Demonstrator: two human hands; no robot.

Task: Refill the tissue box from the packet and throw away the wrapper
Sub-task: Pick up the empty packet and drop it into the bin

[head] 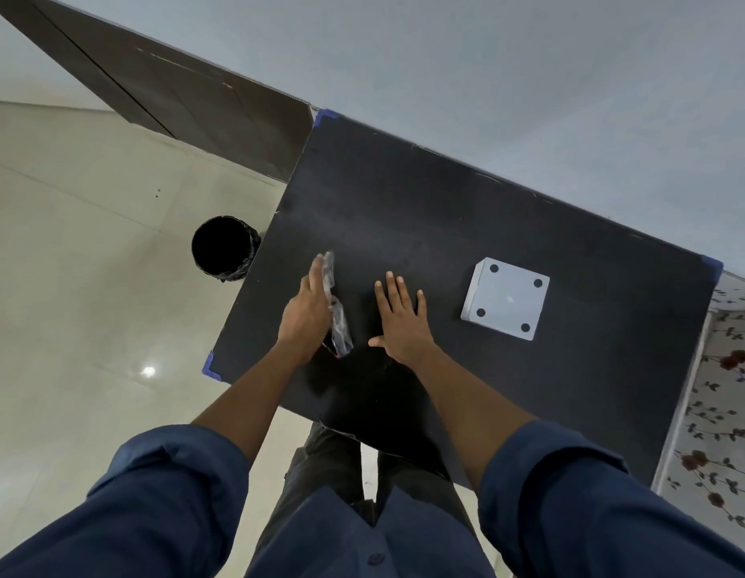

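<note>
Black and matte, the table top (466, 210) stands on a pale tiled floor (70, 285), with blue tape on its corners; a grey wall is behind it. On this table the left hand (306, 314) is turned on its edge, fingers straight and pressed together, and the clear crumpled wrapper (339, 323) lies against its palm side; whether the thumb grips the wrapper I cannot tell, because the hand hides it. Just to the right of the left hand, the right hand (400, 323) lies flat with palm down, fingers spread, thumb out to the left; it holds nothing and does not touch the wrapper. Further right of the right hand, well apart from it, sits the white tissue box (506, 298); its upper face shows four dark round dots near the corners. Beyond the left hand, off the table edge, a black bin (222, 248) stands on the floor, its mouth open upward.
</note>
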